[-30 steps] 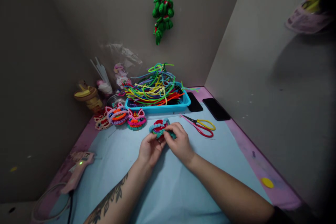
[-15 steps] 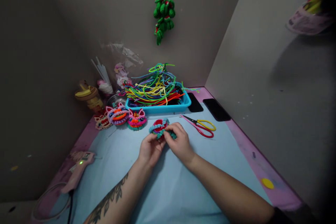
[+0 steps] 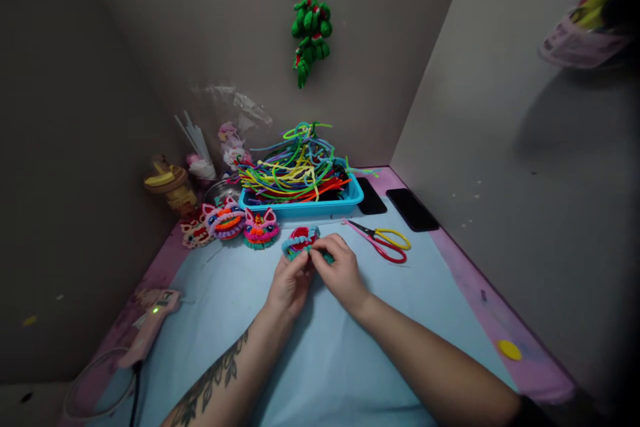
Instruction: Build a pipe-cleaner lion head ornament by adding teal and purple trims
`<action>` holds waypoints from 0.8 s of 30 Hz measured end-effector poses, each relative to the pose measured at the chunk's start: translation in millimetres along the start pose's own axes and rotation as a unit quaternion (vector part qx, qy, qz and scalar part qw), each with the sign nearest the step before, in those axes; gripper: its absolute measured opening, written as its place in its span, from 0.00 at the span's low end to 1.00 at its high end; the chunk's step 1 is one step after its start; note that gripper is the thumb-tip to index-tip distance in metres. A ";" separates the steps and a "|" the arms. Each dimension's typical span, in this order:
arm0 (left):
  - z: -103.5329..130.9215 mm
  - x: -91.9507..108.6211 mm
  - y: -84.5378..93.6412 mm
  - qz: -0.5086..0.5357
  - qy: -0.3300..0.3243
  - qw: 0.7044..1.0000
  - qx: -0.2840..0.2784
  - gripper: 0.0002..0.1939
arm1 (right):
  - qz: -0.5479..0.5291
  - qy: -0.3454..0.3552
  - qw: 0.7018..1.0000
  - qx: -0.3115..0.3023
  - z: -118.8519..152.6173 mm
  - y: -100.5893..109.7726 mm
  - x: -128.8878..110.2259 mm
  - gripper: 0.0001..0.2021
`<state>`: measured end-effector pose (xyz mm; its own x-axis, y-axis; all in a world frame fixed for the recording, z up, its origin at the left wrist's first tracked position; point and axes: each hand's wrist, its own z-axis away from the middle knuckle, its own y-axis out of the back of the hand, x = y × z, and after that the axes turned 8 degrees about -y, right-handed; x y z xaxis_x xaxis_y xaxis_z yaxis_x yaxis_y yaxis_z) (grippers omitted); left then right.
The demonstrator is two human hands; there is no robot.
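In front of the tray [image 3: 306,209], the left hand [image 3: 289,287] holds a blue-and-red ornament [image 3: 301,240] in a narrow grip. The right hand [image 3: 341,268] pinches its edge, grip nearly closed.

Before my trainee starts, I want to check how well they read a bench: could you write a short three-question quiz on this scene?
1. True or false: the scissors lie on the blue covering.
2. What holds the pile of coloured stems? A) metal bowl B) blue tray C) glue gun
3. What are the left hand and right hand both holding?

Key: 1 true; 2 B; 3 a teal-and-red fuzzy piece.
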<state>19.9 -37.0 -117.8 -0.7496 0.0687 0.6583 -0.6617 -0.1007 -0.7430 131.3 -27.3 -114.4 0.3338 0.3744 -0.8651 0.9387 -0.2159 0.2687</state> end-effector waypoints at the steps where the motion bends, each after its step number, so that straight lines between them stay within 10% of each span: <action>1: 0.2 -1.0 -0.8 -0.009 -0.013 1.000 -0.003 0.13 | 0.003 0.002 1.000 -0.001 0.5 -0.7 1.3 0.06; 24: -8.7 5.4 0.7 0.004 -0.058 0.994 0.095 0.08 | 0.008 0.013 1.000 -0.015 4.3 2.4 0.4 0.13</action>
<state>15.3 -28.0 -115.9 -0.7412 -0.0463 0.6697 -0.6321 -0.2879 -0.7194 133.2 -31.5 -115.9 0.3503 0.3949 -0.8493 0.9353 -0.1951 0.2951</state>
